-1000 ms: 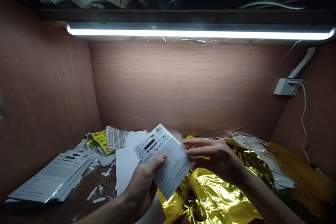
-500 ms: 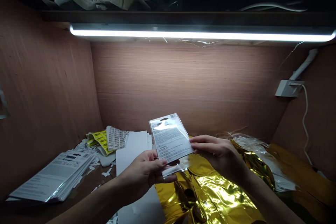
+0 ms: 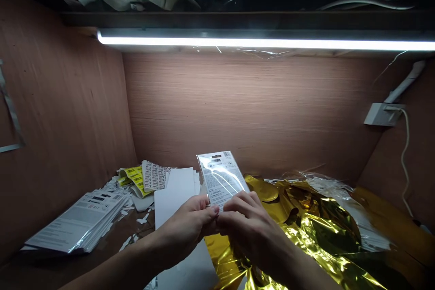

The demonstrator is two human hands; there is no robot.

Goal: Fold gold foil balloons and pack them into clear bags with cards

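Shifted, head view: my right hand [image 3: 253,222], from the right edge of the sleeved card [image 3: 221,176] half a second ago to its lower end, just beside my left hand [image 3: 190,217]. Item held: one sleeved card, raised and tilted above white sheets [image 3: 174,195] and gold foil [image 3: 331,233], its lower left pinched by my left thumb and fingers; my right fingers curl at the lower right, tips hidden, so I cannot tell whether they grip. Handling, in my judgement: light, fairly stiff, slick-filmed, easily creased, best taken by the edges.
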